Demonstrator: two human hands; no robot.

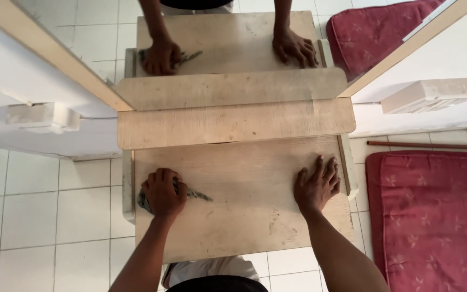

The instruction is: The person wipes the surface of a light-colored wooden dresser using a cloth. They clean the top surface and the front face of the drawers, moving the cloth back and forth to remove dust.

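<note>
The left hand [162, 192] is clenched over a crumpled grey-green cloth [190, 193] and presses it flat on the pale wooden tabletop [244, 216] near the left edge, a twisted tail of the cloth trailing right from under the fingers. The right hand [315, 185] grasps nothing: it lies open, palm down and fingers spread, on the top by its right edge. The cloth looks soft, light and limp, best taken bunched in the fist, while the table seems stiff and steady under both palms against the mirror [233, 48], above the white tile floor [44, 205], a red mattress [433, 216] to the right.
</note>
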